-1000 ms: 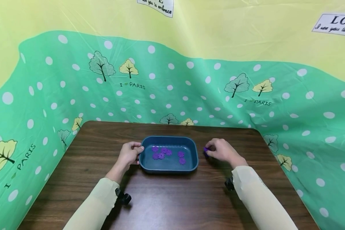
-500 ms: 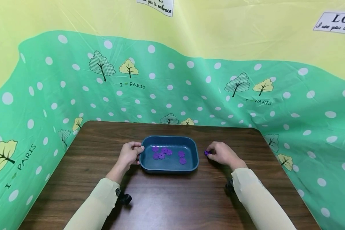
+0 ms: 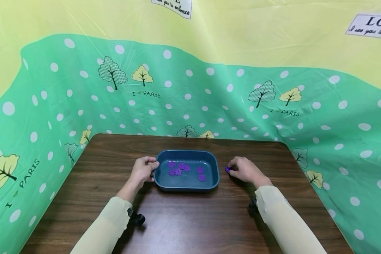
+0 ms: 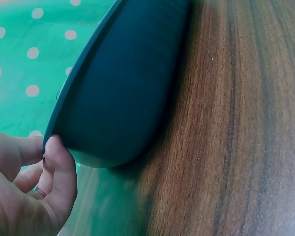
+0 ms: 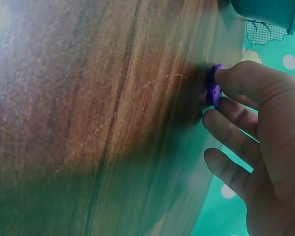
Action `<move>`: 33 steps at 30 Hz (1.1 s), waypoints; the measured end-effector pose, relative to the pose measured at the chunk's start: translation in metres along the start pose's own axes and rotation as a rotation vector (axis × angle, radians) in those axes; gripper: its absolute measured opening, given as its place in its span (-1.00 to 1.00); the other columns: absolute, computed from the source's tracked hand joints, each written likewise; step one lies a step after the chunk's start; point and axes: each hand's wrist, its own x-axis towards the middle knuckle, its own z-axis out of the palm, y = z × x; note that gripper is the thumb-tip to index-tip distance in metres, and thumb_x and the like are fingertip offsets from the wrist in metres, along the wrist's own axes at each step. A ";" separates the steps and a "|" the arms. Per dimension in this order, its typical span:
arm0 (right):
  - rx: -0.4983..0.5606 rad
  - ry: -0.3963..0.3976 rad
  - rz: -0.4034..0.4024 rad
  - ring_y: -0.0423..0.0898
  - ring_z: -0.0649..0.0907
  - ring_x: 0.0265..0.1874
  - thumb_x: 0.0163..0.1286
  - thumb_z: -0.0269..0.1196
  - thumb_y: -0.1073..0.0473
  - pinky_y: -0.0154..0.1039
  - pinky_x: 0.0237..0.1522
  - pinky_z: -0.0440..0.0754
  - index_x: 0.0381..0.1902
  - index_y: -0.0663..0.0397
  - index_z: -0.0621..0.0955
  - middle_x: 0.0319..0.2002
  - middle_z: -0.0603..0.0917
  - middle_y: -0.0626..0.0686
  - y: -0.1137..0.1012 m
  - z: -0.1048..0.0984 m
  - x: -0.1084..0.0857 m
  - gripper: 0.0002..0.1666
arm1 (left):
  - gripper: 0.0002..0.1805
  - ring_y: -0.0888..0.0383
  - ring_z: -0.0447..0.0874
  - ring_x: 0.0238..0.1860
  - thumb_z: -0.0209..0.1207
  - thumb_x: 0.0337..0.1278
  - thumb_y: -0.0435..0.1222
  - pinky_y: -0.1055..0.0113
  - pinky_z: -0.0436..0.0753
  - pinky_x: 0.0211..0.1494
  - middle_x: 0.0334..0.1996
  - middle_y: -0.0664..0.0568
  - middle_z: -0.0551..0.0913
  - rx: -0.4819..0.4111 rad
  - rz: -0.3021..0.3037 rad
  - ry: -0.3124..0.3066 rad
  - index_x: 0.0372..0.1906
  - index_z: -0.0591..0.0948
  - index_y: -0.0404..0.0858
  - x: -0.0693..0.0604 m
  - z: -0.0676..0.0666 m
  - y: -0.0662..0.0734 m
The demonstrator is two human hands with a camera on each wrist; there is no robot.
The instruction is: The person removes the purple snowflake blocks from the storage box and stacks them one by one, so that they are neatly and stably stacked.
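A dark blue rectangular tray [image 3: 186, 188] stands on the table, with several purple flower-shaped pieces [image 3: 178, 171] lying in it. My left hand [image 3: 142, 171] pinches the tray's left rim between thumb and fingers; the left wrist view shows the thumb and fingertips on the edge of the tray [image 4: 118, 93]. To the right of the tray, my right hand [image 3: 246, 170] holds a small purple piece [image 5: 214, 88] between thumb and index finger, low over the table. The other fingers are loosely bent. In the head view this purple piece [image 3: 227, 169] is partly hidden by the fingers.
The brown wood-grain table [image 3: 190, 225] extends around the tray, its back edge close behind. A green and yellow printed cloth [image 3: 190, 95] hangs behind and along both sides. A small black device [image 3: 136, 217] is strapped to the left wrist, another [image 3: 253, 206] to the right.
My right hand has come down slightly toward me, and the purple piece in its fingers has turned from upright to flatter. My left hand and the tray have stayed in place.
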 end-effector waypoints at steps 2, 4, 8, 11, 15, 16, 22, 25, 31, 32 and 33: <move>0.002 -0.003 -0.002 0.03 0.69 -0.02 0.34 0.42 0.14 0.09 0.07 0.69 -0.10 0.03 0.76 -0.06 0.72 0.05 0.000 0.000 0.000 -0.80 | -0.67 0.06 0.54 -0.40 0.19 0.47 -0.29 0.30 0.70 -0.49 -0.18 -0.12 0.55 0.000 0.000 0.000 0.22 0.58 -0.32 0.000 0.000 0.000; 0.001 -0.003 -0.002 0.04 0.69 -0.01 0.35 0.42 0.14 0.10 0.08 0.69 -0.10 0.03 0.76 -0.05 0.72 0.05 -0.001 -0.001 -0.001 -0.80 | -0.67 0.06 0.54 -0.40 0.19 0.47 -0.29 0.30 0.70 -0.49 -0.19 -0.12 0.55 0.000 0.001 -0.001 0.21 0.58 -0.32 0.000 0.000 -0.001; -0.001 0.003 0.004 0.04 0.69 -0.02 0.36 0.41 0.13 0.11 0.07 0.69 -0.08 0.02 0.76 -0.05 0.72 0.05 -0.003 -0.003 -0.001 -0.80 | -0.67 0.07 0.54 -0.41 0.19 0.47 -0.30 0.30 0.69 -0.50 -0.20 -0.11 0.54 -0.004 0.006 -0.005 0.21 0.57 -0.33 0.001 0.000 -0.002; -0.005 0.013 0.004 0.03 0.69 -0.04 0.36 0.42 0.12 0.09 0.05 0.69 -0.06 0.01 0.75 -0.06 0.71 0.04 -0.004 -0.007 0.001 -0.78 | -0.66 0.07 0.54 -0.41 0.19 0.47 -0.30 0.31 0.68 -0.51 -0.21 -0.10 0.54 -0.009 0.008 -0.008 0.22 0.57 -0.34 0.001 0.000 -0.002; -0.002 0.039 -0.023 0.02 0.70 -0.04 0.36 0.43 0.09 0.08 0.05 0.70 -0.03 0.03 0.74 -0.05 0.71 0.02 -0.012 -0.018 0.004 -0.73 | -0.66 0.06 0.53 -0.42 0.19 0.47 -0.31 0.31 0.67 -0.52 -0.23 -0.09 0.52 -0.018 0.007 -0.012 0.22 0.56 -0.35 0.000 0.000 0.000; -0.002 0.048 -0.042 0.02 0.70 -0.04 0.36 0.43 0.08 0.09 0.05 0.70 -0.02 0.05 0.74 -0.05 0.72 0.03 -0.015 -0.022 0.005 -0.72 | -0.66 0.06 0.53 -0.42 0.19 0.47 -0.31 0.31 0.67 -0.52 -0.23 -0.09 0.52 -0.021 0.006 -0.013 0.22 0.56 -0.35 0.000 0.000 0.001; -0.014 0.111 -0.139 -0.01 0.71 -0.08 0.34 0.44 0.06 0.04 0.01 0.71 -0.03 0.08 0.75 -0.10 0.73 0.00 -0.034 -0.038 0.012 -0.69 | -0.66 0.06 0.53 -0.41 0.19 0.47 -0.30 0.31 0.67 -0.52 -0.22 -0.09 0.51 -0.019 0.003 -0.016 0.21 0.56 -0.35 0.000 0.000 0.002; -0.018 0.121 -0.149 -0.05 0.71 -0.09 0.34 0.44 0.02 0.00 0.00 0.72 -0.03 0.05 0.76 -0.11 0.73 -0.03 -0.047 -0.044 0.015 -0.68 | -0.66 0.06 0.54 -0.41 0.19 0.47 -0.30 0.31 0.68 -0.51 -0.22 -0.10 0.52 -0.011 0.003 -0.016 0.21 0.56 -0.35 0.001 0.000 0.002; -0.021 0.108 -0.177 -0.09 0.71 -0.14 0.36 0.43 -0.03 -0.07 -0.05 0.73 0.00 0.01 0.75 -0.11 0.72 -0.07 -0.068 -0.048 0.022 -0.65 | -0.64 0.07 0.54 -0.42 0.18 0.47 -0.31 0.31 0.68 -0.52 -0.22 -0.10 0.52 -0.007 0.007 -0.022 0.23 0.54 -0.38 0.000 -0.001 0.002; -0.020 0.105 -0.187 -0.09 0.71 -0.14 0.36 0.43 -0.03 -0.07 -0.05 0.73 0.01 0.01 0.75 -0.10 0.72 -0.07 -0.071 -0.047 0.023 -0.65 | -0.64 0.07 0.54 -0.42 0.18 0.47 -0.30 0.31 0.67 -0.52 -0.22 -0.10 0.52 -0.008 0.005 -0.022 0.24 0.54 -0.38 -0.001 -0.001 0.002; -0.025 0.102 -0.193 -0.10 0.70 -0.15 0.37 0.43 -0.03 -0.08 -0.06 0.73 0.01 0.00 0.75 -0.09 0.73 -0.06 -0.075 -0.046 0.024 -0.65 | -0.64 0.07 0.53 -0.42 0.18 0.47 -0.30 0.31 0.67 -0.52 -0.22 -0.10 0.52 -0.011 0.002 -0.022 0.24 0.54 -0.38 -0.001 -0.001 0.002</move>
